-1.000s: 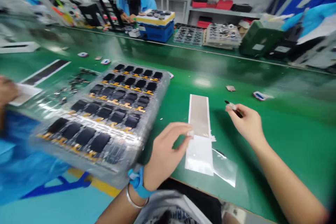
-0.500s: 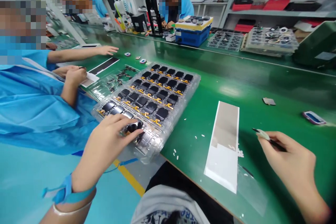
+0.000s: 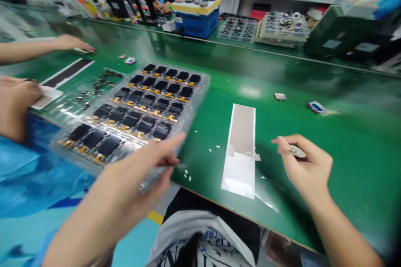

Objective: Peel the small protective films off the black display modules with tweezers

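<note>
Thumb and fingers of your right hand (image 3: 305, 169) are pinching a small silvery piece (image 3: 296, 151), just beside a white backing strip (image 3: 239, 175) with grey film along its far half, on the green bench (image 3: 344, 167). Your left hand (image 3: 134, 171), blurred, hangs over the near corner of a clear blister tray (image 3: 205, 87) of black display modules (image 3: 108, 145) with gold flex tails; you can't tell whether it grips anything. White flecks (image 3: 188, 174) lie just past your fingertips.
</note>
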A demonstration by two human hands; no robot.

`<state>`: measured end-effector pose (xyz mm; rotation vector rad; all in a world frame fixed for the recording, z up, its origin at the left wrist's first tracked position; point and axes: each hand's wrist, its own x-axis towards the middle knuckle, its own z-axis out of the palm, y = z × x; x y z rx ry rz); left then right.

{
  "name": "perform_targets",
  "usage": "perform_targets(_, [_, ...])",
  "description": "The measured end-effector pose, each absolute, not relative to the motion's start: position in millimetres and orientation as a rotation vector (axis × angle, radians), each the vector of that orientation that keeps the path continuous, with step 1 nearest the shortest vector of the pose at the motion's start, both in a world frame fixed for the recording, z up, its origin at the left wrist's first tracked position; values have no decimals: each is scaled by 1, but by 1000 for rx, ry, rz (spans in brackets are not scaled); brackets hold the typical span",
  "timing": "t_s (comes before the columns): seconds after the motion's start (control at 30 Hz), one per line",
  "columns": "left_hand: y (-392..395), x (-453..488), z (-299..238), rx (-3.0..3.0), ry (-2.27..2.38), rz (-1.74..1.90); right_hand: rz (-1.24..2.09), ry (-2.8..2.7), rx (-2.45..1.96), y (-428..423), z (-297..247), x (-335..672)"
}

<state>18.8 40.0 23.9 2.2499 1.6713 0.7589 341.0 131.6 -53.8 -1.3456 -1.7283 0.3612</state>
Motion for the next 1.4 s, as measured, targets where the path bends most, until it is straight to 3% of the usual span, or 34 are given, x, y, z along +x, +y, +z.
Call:
perform_targets(0.1, [55,67,0,2071,1202,975,528,-1789,-1206,116,-39,330])
perform_targets(0.23, [80,112,-41,1598,1129,1132,622,-1948,-1004,105,-37,319])
perform_targets(0.4, [91,128,-67,1213,956,991,607,-1925,-1024,106,-55,309])
perform_targets(0.8, [93,133,-75,1274,1006,996,212,-2028,-1026,100,-64,304])
perform_targets(1.1, [91,132,-76,1382,1084,1014,225,-2139,-975,104,-69,307])
perform_targets(1.4, [92,128,-73,1646,1191,956,23,-2311,-1032,105,-67,307])
